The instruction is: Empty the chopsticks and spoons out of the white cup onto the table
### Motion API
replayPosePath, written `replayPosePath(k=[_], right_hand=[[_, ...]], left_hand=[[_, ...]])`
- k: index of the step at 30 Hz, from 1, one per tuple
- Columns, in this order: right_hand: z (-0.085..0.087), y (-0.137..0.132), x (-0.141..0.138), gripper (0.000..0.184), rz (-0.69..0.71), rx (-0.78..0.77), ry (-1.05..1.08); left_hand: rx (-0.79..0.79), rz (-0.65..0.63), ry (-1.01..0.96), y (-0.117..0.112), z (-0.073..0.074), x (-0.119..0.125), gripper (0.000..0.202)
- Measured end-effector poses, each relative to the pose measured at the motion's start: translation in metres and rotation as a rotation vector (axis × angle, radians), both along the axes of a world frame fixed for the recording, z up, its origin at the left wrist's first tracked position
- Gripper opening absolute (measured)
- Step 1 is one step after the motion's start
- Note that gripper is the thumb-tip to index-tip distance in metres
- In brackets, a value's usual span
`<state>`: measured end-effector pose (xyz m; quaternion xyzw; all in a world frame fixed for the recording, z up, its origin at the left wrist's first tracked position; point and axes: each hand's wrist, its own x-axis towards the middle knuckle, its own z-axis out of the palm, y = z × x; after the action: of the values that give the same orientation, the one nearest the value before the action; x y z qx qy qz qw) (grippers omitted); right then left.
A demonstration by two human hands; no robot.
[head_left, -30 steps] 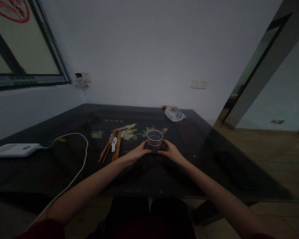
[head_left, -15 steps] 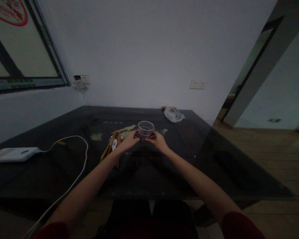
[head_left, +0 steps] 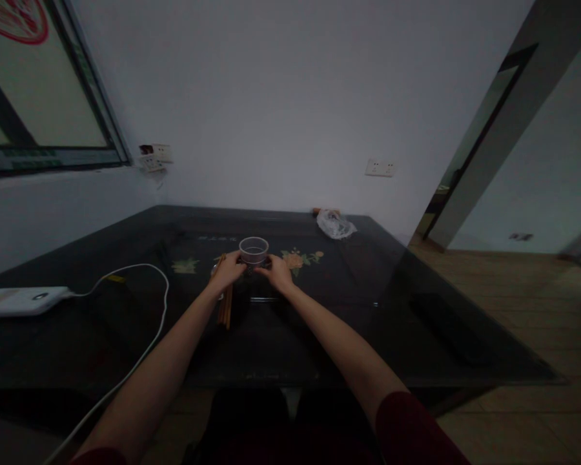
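A clear round plastic container [head_left: 254,248] is held between my two hands over the dark table [head_left: 348,336]. My left hand [head_left: 228,268] grips its left side, and my right hand [head_left: 277,271] closes on its right side with the thumb near the base. Whether the container touches the tabletop, I cannot tell. Several wooden chopsticks [head_left: 226,309] lie just under and beside my left wrist. The pale item that lies with them is mostly covered by my left hand and forearm.
A crumpled clear plastic bag [head_left: 336,224] lies near the wall at the back. On the left, a white power bank [head_left: 26,301] has a white cable [head_left: 166,290] running off the front edge. A dark flat object [head_left: 448,326] lies at the right.
Both hands have moved left with the container, bringing it nearer the chopsticks. My left hand now hides more of them, and the flower print on the table shows more at the right.
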<state>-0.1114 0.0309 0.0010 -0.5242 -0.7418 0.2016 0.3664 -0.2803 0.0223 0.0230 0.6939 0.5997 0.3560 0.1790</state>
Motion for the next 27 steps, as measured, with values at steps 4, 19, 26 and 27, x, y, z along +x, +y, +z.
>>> replayPosePath(k=[4, 19, 26, 27], right_hand=[[-0.004, 0.003, 0.000, 0.038, -0.002, 0.013, -0.004], [-0.011, 0.005, 0.001, 0.042, 0.022, 0.027, -0.015], [-0.014, 0.006, 0.000, 0.043, 0.061, 0.037, -0.002], [-0.014, 0.007, 0.000, 0.043, 0.063, 0.038, 0.001]], left_hand=[[-0.023, 0.021, 0.039, 0.002, -0.005, 0.000, 0.039], [-0.081, 0.114, 0.222, -0.002, -0.004, 0.003, 0.040], [-0.079, 0.066, 0.190, -0.003, -0.003, 0.000, 0.045], [-0.072, 0.048, 0.184, -0.003, -0.004, -0.001, 0.045]])
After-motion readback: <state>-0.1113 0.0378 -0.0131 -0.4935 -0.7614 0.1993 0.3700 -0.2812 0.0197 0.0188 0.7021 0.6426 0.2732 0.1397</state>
